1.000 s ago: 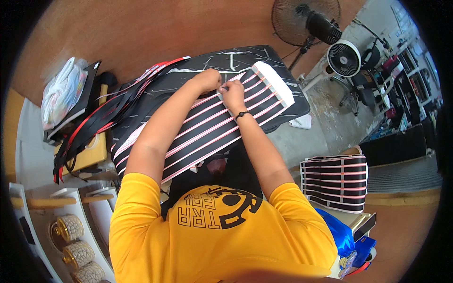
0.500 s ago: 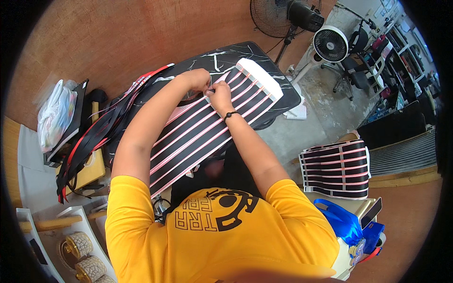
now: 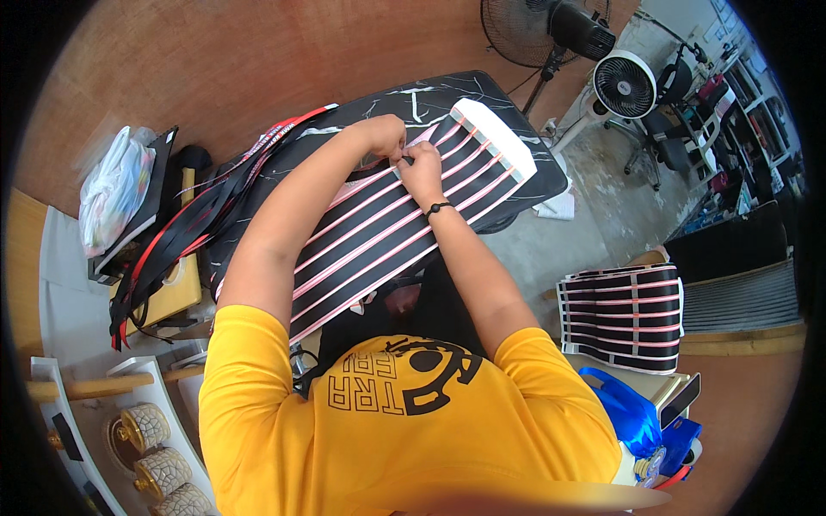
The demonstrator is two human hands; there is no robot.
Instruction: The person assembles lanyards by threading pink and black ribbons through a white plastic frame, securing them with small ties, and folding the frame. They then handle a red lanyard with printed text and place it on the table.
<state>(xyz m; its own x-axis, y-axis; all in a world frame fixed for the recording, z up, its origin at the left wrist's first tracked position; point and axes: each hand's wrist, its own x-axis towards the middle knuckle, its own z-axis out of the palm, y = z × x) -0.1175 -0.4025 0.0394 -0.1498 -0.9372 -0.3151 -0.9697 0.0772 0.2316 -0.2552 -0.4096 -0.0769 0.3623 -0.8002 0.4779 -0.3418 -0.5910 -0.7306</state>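
A long sheet of black bands [image 3: 366, 224] with pink and white lines between them lies slantwise over the table. Its far end is fixed to a white board [image 3: 482, 116]. My left hand [image 3: 380, 138] is closed in a pinch at the sheet's far edge, fingers bent downward. Right against it, my right hand [image 3: 420, 174] pinches too, resting on the bands. The fingertips of both hands meet, and what lies between them is too small to make out. Left of my left arm hangs a bundle of black and red straps [image 3: 206, 211].
The black marble-patterned table [image 3: 533, 185] carries the sheet. A second striped sheet [image 3: 619, 316] stands at right, above a blue ribbon bundle [image 3: 626, 417] and a phone [image 3: 680, 400]. Two fans [image 3: 624, 84] are beyond the table. A plastic bag [image 3: 116, 189] and shelves [image 3: 155, 413] are at left.
The whole view has shifted slightly, so everything appears a little farther right. Both hands stay together at the same part of the sheet's edge; their fingertips have changed only slightly.
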